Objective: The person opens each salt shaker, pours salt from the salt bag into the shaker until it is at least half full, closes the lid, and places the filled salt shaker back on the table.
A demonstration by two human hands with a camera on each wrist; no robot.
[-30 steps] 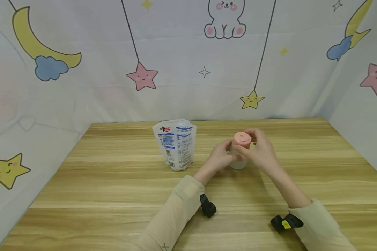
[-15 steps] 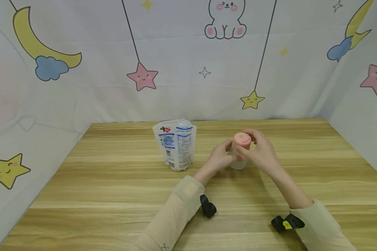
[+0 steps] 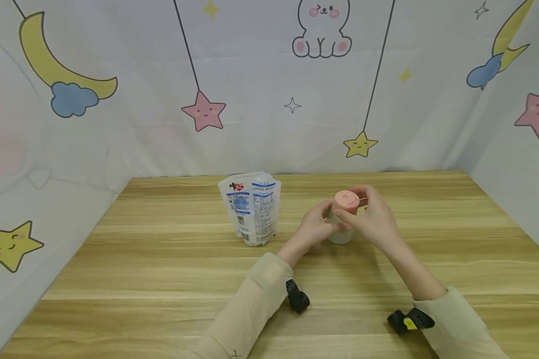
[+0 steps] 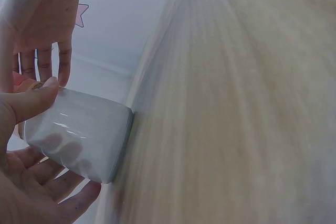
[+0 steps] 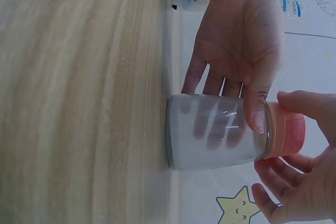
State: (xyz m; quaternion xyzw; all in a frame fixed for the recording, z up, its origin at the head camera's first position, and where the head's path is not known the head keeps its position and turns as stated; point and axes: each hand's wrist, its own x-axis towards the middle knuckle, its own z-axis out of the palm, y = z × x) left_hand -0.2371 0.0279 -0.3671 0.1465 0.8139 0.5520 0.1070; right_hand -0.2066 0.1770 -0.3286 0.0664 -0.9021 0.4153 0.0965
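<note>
A see-through jar with a pink lid stands upright on the wooden table, right of centre. My left hand holds the jar's body: in the right wrist view its fingers show through the wall, and its thumb lies near the neck. The right hand grips the lid from the other side, thumb and fingers around its rim. In the left wrist view the jar has its base on the table. The lid sits on the jar's mouth in the right wrist view.
A white printed pouch with blue text stands upright left of the hands. Behind the wooden table hangs a pale cloth with cartoon prints. Each wrist wears a black strap device, one at the left cuff.
The right fingers shift slightly around the lid. The jar, the left hand and the pouch stay in place.
</note>
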